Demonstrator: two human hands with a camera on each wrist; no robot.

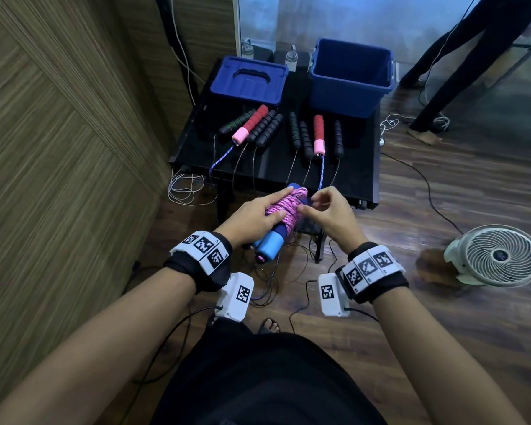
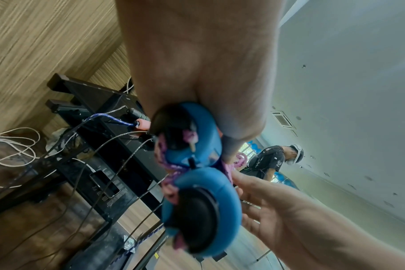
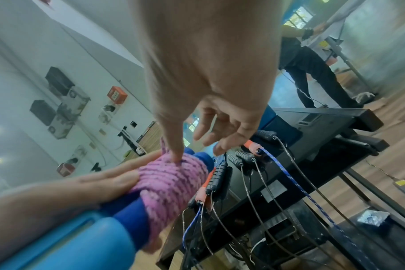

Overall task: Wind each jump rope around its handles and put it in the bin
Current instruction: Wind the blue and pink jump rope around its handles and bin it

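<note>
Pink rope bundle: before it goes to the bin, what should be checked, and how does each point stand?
1. Pink rope wound around both blue handles: ok.
2. Left hand holds the bundle: ok.
3. Rope's loose end tucked under the right hand thumb: cannot tell.
4. Open blue bin uncovered, its lid set beside it: ok.
5. Bin interior free: cannot tell.
6. Other ropes on the table wound: not ok.
</note>
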